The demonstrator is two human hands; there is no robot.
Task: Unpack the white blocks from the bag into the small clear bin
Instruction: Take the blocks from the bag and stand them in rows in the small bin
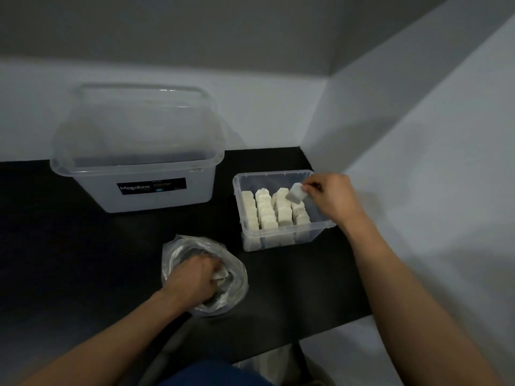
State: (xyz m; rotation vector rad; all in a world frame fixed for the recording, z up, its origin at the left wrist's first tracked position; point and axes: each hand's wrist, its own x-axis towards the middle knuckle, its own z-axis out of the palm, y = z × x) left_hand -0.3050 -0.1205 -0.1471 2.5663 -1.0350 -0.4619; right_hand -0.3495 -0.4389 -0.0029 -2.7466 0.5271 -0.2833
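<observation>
- Reaching over the small clear bin (274,174) at centre right of the frame, the right hand (331,200) pinches a white block (296,193) between the thumb and the fingers (312,186), which are closed tight on its upper end
- That white block hangs tilted over the bin's far right corner, just above the rows of blocks (267,210) and, from this angle, not touching them
- The job's well along, I'd say: four rows of blocks stand upright, packed side by side and filling most of the bin, with a bare strip along its right side and far end
- Down at lower centre, the bag (237,267) sits open-mouthed on the black bench (83,260), near the bin's front left corner, and the left hand (192,277) is plunged into it
- The left fingers (213,264) are curled down round a pale block (220,274); the grip looks closed on it, though crumpled plastic hides part of it
- What's left: the block in the air needs seating in that gap and the one in the bag needs lifting out; I can't tell how many more lie under that hand
- The large clear tub (139,199) at upper left stands well apart, with a dark label on its front
</observation>
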